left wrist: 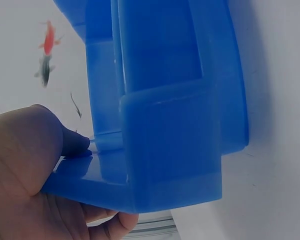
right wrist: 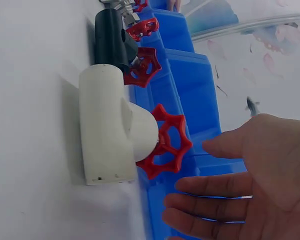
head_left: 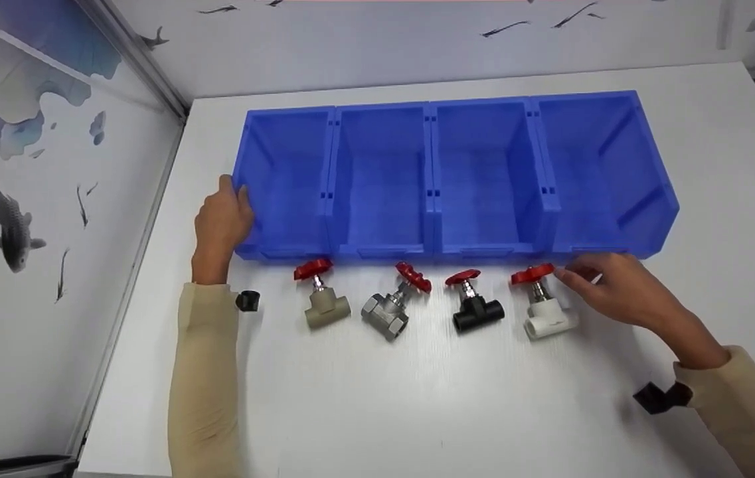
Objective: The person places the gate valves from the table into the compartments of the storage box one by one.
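White valve (head_left: 545, 312) sat within easy reach of the right hand (head_left: 619, 292), fingers apart, while the left hand (head_left: 221, 219) clamped the leftmost blue bin (head_left: 289, 189) sidelong, apparently steadying it.

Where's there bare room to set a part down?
Free: the white table between both sleeves, nearer than the valve row; the strip right of the blue bins; the bins' floors. Crowded: along the bins' front, from the beige valve to the white valve and right hand.
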Demonstrator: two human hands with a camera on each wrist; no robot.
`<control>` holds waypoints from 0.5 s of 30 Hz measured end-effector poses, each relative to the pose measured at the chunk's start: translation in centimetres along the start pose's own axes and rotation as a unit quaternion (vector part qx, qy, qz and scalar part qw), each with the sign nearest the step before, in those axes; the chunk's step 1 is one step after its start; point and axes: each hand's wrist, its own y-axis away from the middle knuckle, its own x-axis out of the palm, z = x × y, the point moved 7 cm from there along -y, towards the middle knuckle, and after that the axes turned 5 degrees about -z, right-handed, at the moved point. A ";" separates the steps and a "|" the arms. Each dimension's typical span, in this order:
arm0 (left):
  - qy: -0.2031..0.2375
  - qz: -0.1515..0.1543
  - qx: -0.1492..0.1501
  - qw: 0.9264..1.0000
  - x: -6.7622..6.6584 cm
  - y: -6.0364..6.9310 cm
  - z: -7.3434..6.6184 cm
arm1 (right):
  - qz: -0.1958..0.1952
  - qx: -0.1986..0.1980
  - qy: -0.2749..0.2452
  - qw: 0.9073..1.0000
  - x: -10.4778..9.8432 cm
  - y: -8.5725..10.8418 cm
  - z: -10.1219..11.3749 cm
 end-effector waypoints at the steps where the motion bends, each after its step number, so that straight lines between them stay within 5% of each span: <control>1: 0.000 0.000 0.000 1.000 0.0 0.0 0.0 | 0.009 0.005 -0.004 1.000 0.2 0.1 -0.1; 15: -0.001 0.001 -0.005 1.000 0.2 -0.1 0.1 | 0.066 0.031 -0.059 0.996 2.9 0.5 -0.4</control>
